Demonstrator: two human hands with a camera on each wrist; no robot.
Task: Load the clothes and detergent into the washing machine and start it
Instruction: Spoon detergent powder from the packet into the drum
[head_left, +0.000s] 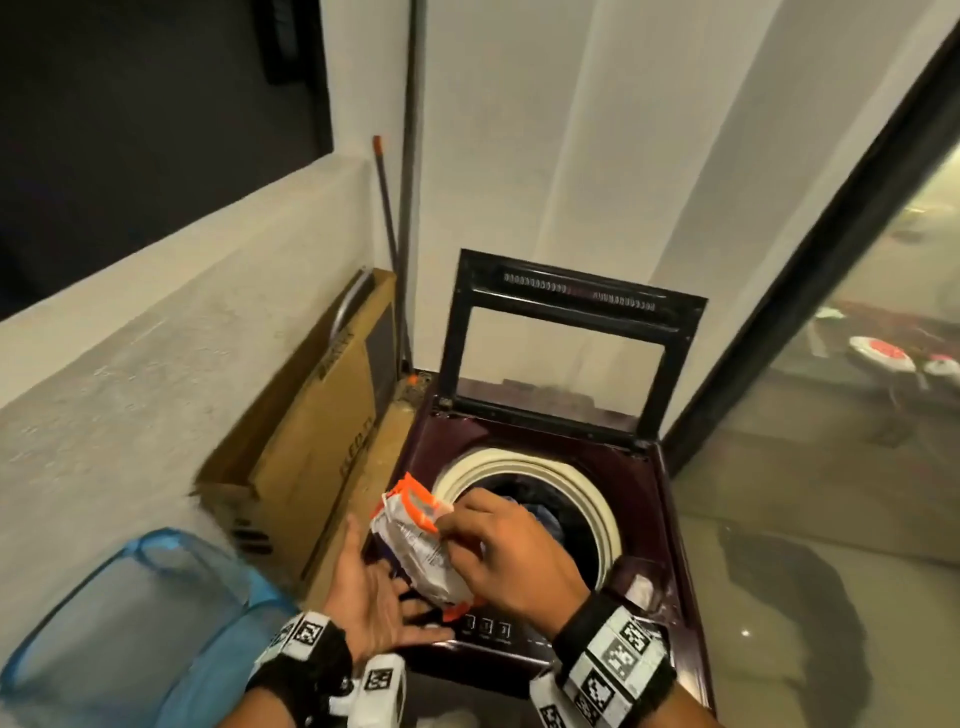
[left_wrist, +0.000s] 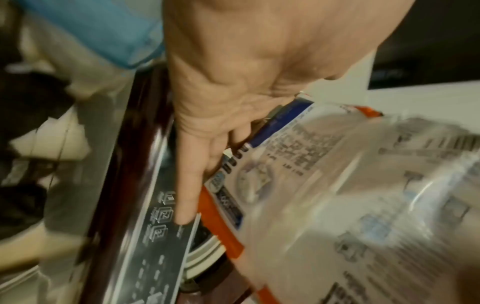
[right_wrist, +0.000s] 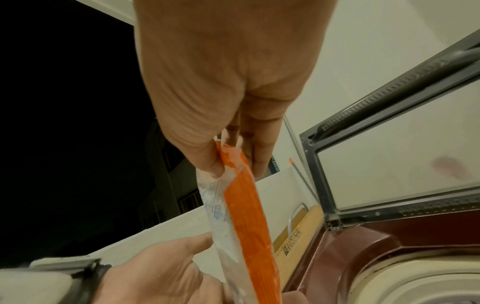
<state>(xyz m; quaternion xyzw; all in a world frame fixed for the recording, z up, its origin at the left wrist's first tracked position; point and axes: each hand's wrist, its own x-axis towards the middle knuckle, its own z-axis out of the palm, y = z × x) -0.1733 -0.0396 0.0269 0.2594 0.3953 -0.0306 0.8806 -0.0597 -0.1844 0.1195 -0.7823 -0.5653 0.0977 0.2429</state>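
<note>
A maroon top-loading washing machine stands with its glass lid raised. Dark clothes lie inside the cream-rimmed drum. A white detergent pouch with orange edges hangs over the machine's front left corner. My right hand pinches the pouch's orange top edge between thumb and fingers. My left hand is under the pouch, palm up with straight fingers, above the control panel. The wrist views are blurred.
A blue mesh laundry basket sits at the lower left. A flat cardboard box leans between the machine and a low white wall. Two long handles stand in the corner. A glass door runs along the right.
</note>
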